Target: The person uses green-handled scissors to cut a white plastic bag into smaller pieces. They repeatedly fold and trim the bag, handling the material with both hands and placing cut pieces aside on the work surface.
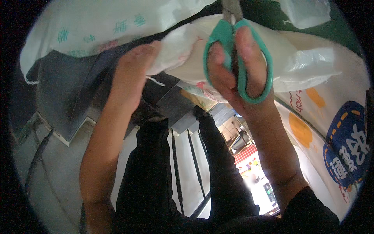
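My right hand (pixel 233 67) has its thumb and fingers through the handles of a pair of green-handled scissors (pixel 266 63). The metal blades point away from me and run out of the top of the picture. My left hand (pixel 137 61) rests against the near edge of a white plastic sack (pixel 187 49) with red and green print; its fingertips are partly hidden, so its grip is unclear. A short white string (pixel 156 81) hangs at the sack's edge beside that hand.
Another white sack with green writing (pixel 87 26) lies at the upper left. Dark steps (pixel 175 108) are below, with black metal bars (pixel 191 158) between my legs. A printed white, orange and blue bag (pixel 347 146) stands at the right. A translucent bag (pixel 306 13) is at the upper right.
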`<state>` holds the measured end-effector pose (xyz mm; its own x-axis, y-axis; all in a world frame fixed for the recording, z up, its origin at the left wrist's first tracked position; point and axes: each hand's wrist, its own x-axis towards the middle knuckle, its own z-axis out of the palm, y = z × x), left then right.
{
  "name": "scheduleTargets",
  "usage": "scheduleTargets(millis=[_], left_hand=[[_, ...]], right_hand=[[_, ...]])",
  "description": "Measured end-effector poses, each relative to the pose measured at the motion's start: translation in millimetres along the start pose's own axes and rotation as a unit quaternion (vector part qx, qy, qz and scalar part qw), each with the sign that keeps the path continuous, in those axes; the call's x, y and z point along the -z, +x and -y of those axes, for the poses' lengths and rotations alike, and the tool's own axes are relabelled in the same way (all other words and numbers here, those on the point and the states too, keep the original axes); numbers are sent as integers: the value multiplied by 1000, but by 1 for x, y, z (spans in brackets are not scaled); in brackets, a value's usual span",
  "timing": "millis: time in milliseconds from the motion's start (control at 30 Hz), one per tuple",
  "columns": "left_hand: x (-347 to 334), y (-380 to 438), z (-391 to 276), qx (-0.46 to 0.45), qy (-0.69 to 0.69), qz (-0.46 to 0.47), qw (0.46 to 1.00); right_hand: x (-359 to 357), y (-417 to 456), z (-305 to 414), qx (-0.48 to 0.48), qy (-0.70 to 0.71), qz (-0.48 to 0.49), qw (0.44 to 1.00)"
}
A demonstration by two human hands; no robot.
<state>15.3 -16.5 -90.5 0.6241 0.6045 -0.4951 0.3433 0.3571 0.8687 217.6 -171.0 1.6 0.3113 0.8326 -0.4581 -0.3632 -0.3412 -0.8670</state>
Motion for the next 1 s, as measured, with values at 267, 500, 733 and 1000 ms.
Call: scheduleTargets(millis=[267, 500, 733, 1000], left_hand=[[8, -20, -55, -427, 389, -173, 798], [-4, -32, -52, -422, 602, -176, 655], [-8, -26, -58, -453, 616, -172, 621], [-11, -18, -61, -458, 612, -155, 626]], right_hand=[[16, -80, -10, -96, 140, 1, 985], [15, -105, -23, -157, 102, -19, 982], [16, -107, -27, -99, 80, -18, 992], [21, -112, -35, -110, 126, -1, 986]])
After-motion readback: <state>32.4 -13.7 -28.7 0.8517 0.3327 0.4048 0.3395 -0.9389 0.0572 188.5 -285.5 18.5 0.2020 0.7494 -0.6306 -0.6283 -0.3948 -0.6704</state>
